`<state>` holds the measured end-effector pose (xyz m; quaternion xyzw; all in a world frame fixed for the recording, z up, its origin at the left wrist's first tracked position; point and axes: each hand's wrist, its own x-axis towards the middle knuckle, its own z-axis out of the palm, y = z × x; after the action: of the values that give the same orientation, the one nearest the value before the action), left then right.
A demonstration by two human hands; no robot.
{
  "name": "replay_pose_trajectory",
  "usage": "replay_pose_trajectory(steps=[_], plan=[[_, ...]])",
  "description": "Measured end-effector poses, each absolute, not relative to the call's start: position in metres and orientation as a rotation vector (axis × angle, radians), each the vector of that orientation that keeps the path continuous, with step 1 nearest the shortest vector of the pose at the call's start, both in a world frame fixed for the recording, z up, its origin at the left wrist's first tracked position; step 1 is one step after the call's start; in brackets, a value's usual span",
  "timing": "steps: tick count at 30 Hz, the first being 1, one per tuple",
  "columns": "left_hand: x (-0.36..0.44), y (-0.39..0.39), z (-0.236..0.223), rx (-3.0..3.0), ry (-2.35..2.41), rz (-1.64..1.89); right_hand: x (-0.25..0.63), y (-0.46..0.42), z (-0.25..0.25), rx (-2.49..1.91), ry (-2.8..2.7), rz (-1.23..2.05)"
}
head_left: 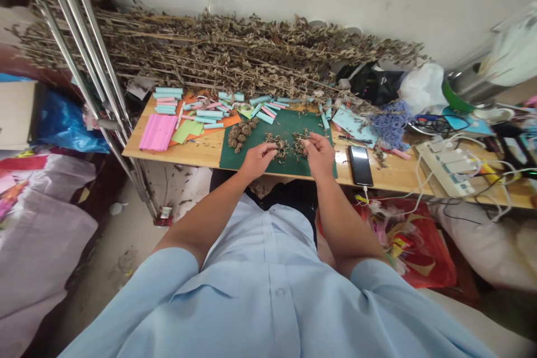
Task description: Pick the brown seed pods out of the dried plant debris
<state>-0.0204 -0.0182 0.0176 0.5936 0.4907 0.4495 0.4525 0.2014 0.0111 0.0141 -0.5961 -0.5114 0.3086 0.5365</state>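
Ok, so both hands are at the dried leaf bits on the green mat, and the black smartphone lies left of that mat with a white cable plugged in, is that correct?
No, the head view shows the black smartphone lying right of the green mat. The rest holds: left hand and right hand at the dried leaf bits, white cable plugged in.

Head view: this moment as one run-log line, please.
left hand: at left leaf pile | right hand: at right leaf pile | under piles: green mat | nearby: brown clumps, phone
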Motion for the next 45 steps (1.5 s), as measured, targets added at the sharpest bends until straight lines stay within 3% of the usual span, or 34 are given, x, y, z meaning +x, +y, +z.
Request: replay_pose_trajectory(steps=[8, 38, 45], plan=[[-0.023, -0.021, 0.025, 1.526, 1.08, 1.057, 0.152, -0.012, 0.024, -1.232, -1.393, 1.153], [-0.023, -0.02, 0.026, 1.482, 1.227, 1.091, 0.152, -0.006, 0.021, -1.401, -1.223, 1.025], [-0.023, -0.02, 0.027, 1.419, 1.208, 1.078, 0.153, -0.016, 0.024, -1.274, -1.408, 0.983]])
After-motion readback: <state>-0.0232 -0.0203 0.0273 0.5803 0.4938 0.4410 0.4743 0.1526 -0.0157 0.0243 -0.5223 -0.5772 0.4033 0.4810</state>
